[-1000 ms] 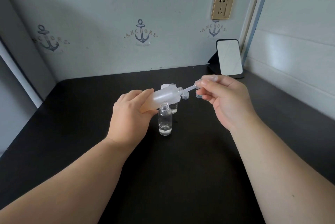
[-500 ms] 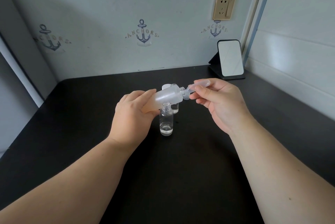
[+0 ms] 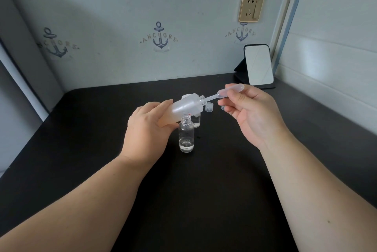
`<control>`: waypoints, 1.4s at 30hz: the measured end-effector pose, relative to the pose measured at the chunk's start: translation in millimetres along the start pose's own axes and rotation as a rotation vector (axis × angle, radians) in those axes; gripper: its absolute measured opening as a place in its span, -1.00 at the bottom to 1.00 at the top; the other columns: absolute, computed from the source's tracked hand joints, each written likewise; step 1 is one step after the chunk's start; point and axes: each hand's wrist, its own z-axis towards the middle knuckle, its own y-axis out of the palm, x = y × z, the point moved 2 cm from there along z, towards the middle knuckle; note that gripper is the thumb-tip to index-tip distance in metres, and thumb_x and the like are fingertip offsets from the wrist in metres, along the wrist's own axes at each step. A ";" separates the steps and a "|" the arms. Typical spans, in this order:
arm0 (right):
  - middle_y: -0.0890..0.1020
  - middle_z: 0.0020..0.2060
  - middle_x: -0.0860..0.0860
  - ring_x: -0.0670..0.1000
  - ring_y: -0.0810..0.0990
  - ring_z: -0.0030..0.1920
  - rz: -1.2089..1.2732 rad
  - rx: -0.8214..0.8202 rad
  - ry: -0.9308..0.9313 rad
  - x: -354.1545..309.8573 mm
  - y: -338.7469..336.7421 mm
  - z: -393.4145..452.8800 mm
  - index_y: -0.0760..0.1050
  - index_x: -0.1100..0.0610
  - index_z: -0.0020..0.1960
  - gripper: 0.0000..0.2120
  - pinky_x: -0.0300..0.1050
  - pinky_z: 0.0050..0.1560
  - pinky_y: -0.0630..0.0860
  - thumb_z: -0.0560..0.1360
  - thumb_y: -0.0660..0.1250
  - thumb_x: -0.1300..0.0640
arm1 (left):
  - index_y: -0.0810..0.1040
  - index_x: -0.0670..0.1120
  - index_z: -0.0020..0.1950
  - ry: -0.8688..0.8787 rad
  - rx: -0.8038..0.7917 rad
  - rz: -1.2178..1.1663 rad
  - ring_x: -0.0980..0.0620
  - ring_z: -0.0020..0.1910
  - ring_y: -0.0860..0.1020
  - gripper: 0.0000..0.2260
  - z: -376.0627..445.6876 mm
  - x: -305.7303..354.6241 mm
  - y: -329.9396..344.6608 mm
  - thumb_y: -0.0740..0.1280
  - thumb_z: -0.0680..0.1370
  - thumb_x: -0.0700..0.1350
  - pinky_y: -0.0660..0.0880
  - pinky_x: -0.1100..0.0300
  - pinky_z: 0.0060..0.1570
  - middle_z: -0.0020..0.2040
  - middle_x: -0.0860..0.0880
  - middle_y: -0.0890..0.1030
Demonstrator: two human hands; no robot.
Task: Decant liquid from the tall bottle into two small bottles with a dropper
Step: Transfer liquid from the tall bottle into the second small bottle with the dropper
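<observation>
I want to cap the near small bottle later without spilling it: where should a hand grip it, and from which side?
Grip the near small bottle round its straight clear body, below the threaded neck, coming from the right or front. It stands upright and open, with the tilted tall bottle and the left hand crowding its top and left.

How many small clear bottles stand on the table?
2. The near small bottle stands in front of the left hand. The far small bottle stands behind it, mostly hidden by the tilted tall bottle.
</observation>
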 end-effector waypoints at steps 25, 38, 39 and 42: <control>0.71 -0.16 0.04 -0.02 0.69 -0.18 0.574 0.364 -0.019 -15.5 -40.7 9.7 0.60 0.24 0.05 -0.88 -0.20 -0.13 0.59 0.55 0.42 0.20 | 0.48 0.28 0.14 -0.257 0.050 -0.223 0.16 -0.02 0.57 -0.75 4.2 -16.7 -5.3 0.44 0.52 0.07 0.52 0.13 -0.05 -0.03 0.22 0.59; 0.66 -0.25 0.06 -0.03 0.59 -0.32 0.537 0.335 0.035 -16.1 -35.5 8.9 0.69 0.24 -0.15 -0.84 -0.22 -0.26 0.52 0.57 0.39 0.22 | 0.44 0.14 0.35 -0.345 0.056 -0.295 0.33 -0.01 0.52 -0.58 6.5 -20.9 1.4 0.45 0.53 0.12 0.40 0.36 -0.13 0.01 0.31 0.54; 0.66 -0.24 0.06 -0.03 0.59 -0.32 0.530 0.326 0.035 -15.7 -35.4 9.2 0.70 0.23 -0.17 -0.82 -0.22 -0.26 0.51 0.57 0.39 0.22 | 0.43 0.12 0.37 -0.345 0.053 -0.298 0.32 0.01 0.51 -0.56 6.8 -21.2 1.7 0.45 0.54 0.12 0.40 0.36 -0.12 0.02 0.30 0.53; 0.66 -0.25 0.05 -0.03 0.59 -0.31 0.512 0.301 0.033 -15.1 -34.8 9.8 0.70 0.22 -0.17 -0.83 -0.22 -0.26 0.51 0.56 0.40 0.22 | 0.42 0.11 0.37 -0.348 0.041 -0.309 0.31 -0.01 0.51 -0.56 7.0 -22.0 1.7 0.44 0.54 0.13 0.38 0.37 -0.13 -0.01 0.33 0.50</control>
